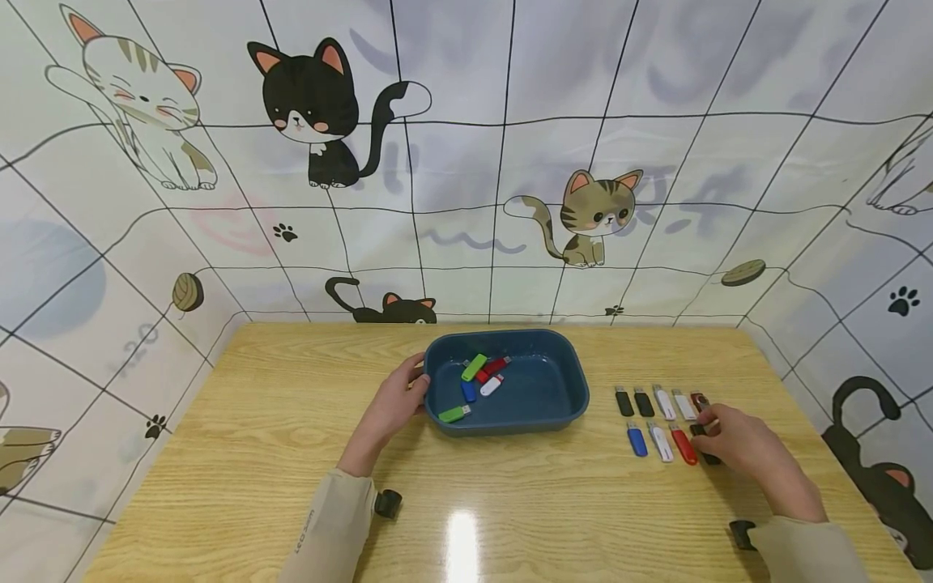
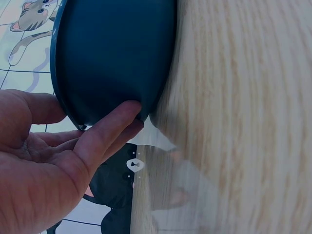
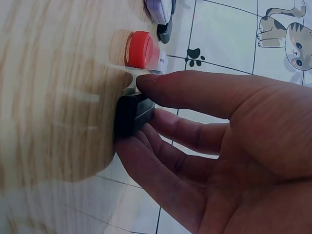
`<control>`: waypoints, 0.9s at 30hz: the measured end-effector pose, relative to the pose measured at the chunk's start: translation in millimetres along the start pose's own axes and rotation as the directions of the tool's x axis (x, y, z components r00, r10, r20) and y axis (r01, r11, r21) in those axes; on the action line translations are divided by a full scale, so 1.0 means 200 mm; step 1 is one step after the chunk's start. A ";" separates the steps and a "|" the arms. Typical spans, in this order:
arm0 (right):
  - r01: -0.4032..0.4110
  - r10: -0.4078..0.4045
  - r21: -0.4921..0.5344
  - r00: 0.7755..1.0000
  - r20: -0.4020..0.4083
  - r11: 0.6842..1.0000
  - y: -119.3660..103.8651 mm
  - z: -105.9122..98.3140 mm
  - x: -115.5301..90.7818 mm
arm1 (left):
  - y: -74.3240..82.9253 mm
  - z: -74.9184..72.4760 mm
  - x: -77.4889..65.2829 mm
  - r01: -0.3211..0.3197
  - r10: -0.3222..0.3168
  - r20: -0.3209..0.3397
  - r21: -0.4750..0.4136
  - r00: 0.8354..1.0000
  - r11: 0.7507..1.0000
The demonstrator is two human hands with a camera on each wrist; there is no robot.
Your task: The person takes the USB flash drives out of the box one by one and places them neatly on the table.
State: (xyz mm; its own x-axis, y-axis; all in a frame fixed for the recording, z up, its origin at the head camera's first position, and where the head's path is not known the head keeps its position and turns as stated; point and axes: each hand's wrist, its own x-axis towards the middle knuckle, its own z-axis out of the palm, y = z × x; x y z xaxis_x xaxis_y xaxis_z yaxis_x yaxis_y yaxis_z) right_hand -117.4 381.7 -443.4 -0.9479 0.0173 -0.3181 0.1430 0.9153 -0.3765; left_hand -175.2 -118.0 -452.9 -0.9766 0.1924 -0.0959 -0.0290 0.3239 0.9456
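A dark blue plastic tray (image 1: 503,425) stands on the table with several green, red, blue and white USB sticks in its left part, among them a bright green USB stick (image 1: 475,368). My left hand (image 1: 394,402) grips the tray's left end, thumb at the rim and fingers against the outer wall (image 2: 114,58). To the right, my right hand (image 1: 751,445) pinches a black USB stick (image 3: 131,114) at the right end of the front row, partly covered by the fingers. Beside it lies a red USB stick (image 1: 683,446).
Two rows of USB sticks lie right of the tray, with a blue one (image 1: 637,441) at the front left and a black one (image 1: 624,402) behind. Cat-printed cloth (image 1: 466,202) walls the wooden table (image 1: 291,380) at the back and sides.
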 end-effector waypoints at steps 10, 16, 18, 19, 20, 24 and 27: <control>-0.007 0.007 -0.010 1.000 -0.027 1.000 -0.01 -0.04 -0.02 | -0.01 0.00 0.00 0.003 -0.003 -0.002 -0.007 1.000 1.000; -0.028 0.027 -0.007 0.989 -0.143 1.000 -0.08 -0.09 -0.07 | -0.01 0.00 0.00 0.006 -0.006 0.000 -0.028 1.000 1.000; -0.005 0.003 -0.014 0.981 -0.194 1.000 -0.12 -0.10 -0.09 | -0.01 0.00 0.00 0.007 -0.007 0.001 -0.028 1.000 1.000; 0.011 -0.015 -0.017 0.976 -0.216 1.000 -0.14 -0.10 -0.10 | -0.01 -0.01 0.00 0.006 -0.006 0.002 -0.028 1.000 1.000; 0.032 -0.037 -0.024 0.969 -0.244 0.999 -0.17 -0.10 -0.10 | -0.01 -0.01 0.00 0.005 -0.005 0.003 -0.027 1.000 1.000; 0.117 -0.118 -0.023 0.941 -0.317 0.993 -0.28 -0.07 -0.12 | -0.01 -0.01 0.00 -0.003 0.003 0.008 -0.025 1.000 1.000; 0.167 -0.162 -0.014 0.927 -0.338 0.986 -0.38 -0.05 -0.12 | -0.01 0.00 0.00 0.001 0.000 0.006 -0.022 1.000 1.000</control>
State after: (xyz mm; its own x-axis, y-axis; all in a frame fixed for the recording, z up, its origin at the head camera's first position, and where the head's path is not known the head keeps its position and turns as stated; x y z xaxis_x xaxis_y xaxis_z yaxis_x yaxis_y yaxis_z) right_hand -107.8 315.0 -398.5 -0.9982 0.0041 0.0603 -0.0211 0.9109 -0.4121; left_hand -175.9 -119.1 -454.7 -0.9753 0.1977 -0.0982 -0.0343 0.3037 0.9522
